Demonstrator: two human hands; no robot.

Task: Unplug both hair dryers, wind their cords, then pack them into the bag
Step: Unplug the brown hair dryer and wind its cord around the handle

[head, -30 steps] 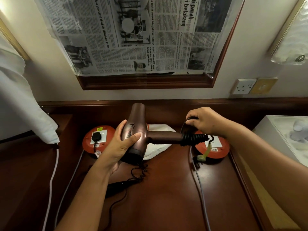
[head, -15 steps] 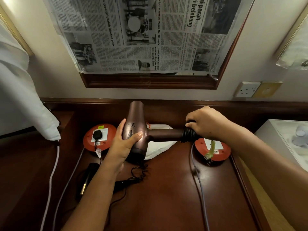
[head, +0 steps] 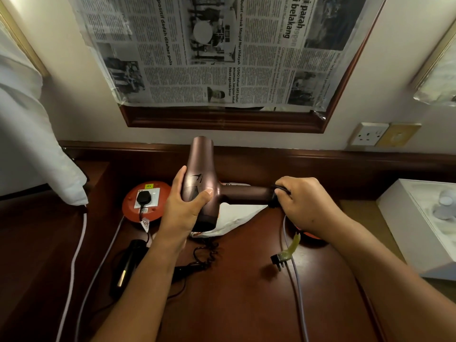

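So we've got the brown hair dryer (head: 199, 183) up off the desk (head: 246, 292), left hand (head: 187, 206) wrapped around the barrel and right hand (head: 303, 201) closed around the end of the handle, pinching the black cord (head: 281, 190) there. What changed over the last second: a stretch of coiled cord was showing past the handle end with our right hand out beyond it, and now that hand has slid in tight against the handle, so the coils are bunched under the fingers. The plug (head: 280, 259) now hangs free below the right wrist on its yellowish tag, near the desk. We'd guess that means the winding on this one is close to done, with only the tail end left to tuck. Orientation-wise, the barrel's long axis runs away from us toward the wall, one end pointing up at the newspaper (head: 222, 50) and the other down at the desk, and the handle sticks out sideways to the right, roughly level. The white bag (head: 237, 215) sits right underneath it. The second, black dryer (head: 128, 262) lies on the desk at lower left, and its cord looks like it runs to the black plug (head: 143, 196) in the orange socket reel (head: 145, 203), so that one's not started.
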